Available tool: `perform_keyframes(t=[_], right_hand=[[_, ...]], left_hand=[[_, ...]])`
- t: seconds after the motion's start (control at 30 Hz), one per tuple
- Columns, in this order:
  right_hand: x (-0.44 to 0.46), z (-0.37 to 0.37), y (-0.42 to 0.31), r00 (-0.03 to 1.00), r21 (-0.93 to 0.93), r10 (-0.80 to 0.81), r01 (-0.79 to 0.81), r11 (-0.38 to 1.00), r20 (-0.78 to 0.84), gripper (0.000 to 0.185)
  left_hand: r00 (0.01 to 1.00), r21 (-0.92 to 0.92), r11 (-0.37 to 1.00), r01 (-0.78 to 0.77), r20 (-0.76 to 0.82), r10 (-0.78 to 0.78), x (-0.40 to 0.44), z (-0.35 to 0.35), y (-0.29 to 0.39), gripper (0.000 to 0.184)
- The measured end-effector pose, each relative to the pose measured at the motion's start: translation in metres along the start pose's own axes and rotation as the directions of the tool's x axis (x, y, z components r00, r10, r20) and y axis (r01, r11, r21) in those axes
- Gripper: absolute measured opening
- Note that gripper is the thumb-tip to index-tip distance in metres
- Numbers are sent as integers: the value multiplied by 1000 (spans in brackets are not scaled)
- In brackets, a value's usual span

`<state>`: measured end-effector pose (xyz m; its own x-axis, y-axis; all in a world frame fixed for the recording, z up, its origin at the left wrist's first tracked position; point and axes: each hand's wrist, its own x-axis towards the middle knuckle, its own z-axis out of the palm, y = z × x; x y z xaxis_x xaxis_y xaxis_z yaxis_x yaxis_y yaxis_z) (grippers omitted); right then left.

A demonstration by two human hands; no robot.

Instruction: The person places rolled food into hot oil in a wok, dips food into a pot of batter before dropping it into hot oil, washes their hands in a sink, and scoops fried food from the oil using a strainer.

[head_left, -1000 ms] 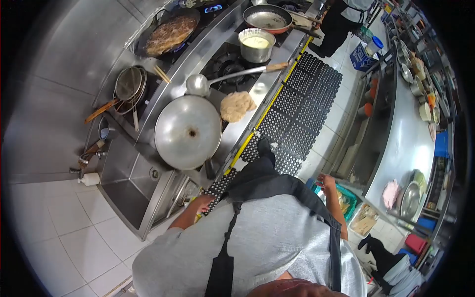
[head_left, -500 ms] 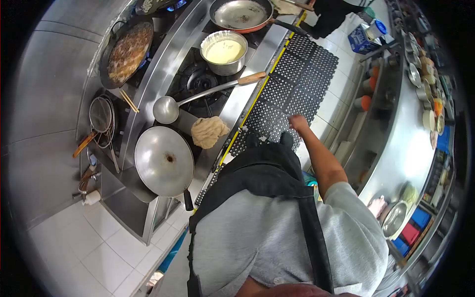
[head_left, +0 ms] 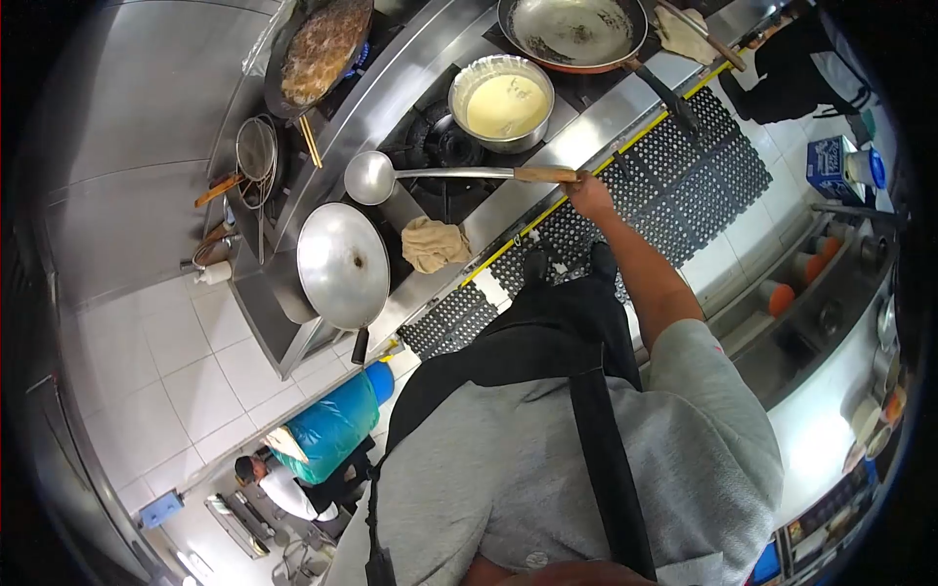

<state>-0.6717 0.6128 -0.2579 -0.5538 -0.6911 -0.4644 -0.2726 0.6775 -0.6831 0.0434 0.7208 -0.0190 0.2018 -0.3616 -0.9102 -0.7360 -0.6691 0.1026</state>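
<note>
My right hand [head_left: 590, 198] is at the end of the wooden handle of a long metal ladle [head_left: 449, 173], its fingers closed round the tip. The ladle lies across the stove front, its bowl by an unlit burner [head_left: 440, 144]. Just behind the handle stands a metal pot [head_left: 540, 132] of pale yellow batter-like liquid [head_left: 503, 105]. A crumpled beige cloth [head_left: 434, 244] rests on the steel edge nearer me. Left of it sits a wok [head_left: 342, 264] with a black handle. My left hand is out of view.
Dark food bubbles in a pan [head_left: 327, 49] over a blue flame, with chopsticks [head_left: 311, 142] nearby. A frying pan [head_left: 574, 34] stands at the back. Strainers [head_left: 256, 156] hang left. One person [head_left: 293, 493] is at lower left, another [head_left: 796, 73] at upper right. Black mats [head_left: 674, 186] cover the floor.
My right hand has moved from above the floor mat to the ladle's handle and closed on it. The view has turned and shifted, bringing a person and a teal bag into sight at lower left.
</note>
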Motion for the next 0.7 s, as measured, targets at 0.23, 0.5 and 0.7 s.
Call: perform_keyframes(t=[0.23, 0.5, 0.7], right_hand=[[0, -12, -11, 999, -2, -26, 26, 1000, -24, 48], [1, -8, -8, 996, 16, -51, 53, 998, -74, 38], [1, -11, -11, 994, -13, -81, 80, 997, -67, 36]], left_hand=[[1000, -52, 998, 24, -16, -25, -34, 43, 1, 52], [999, -103, 994, 22, -22, -25, -38, 65, 7, 52], [1000, -140, 990, 6, -11, -7, -31, 70, 7, 52]])
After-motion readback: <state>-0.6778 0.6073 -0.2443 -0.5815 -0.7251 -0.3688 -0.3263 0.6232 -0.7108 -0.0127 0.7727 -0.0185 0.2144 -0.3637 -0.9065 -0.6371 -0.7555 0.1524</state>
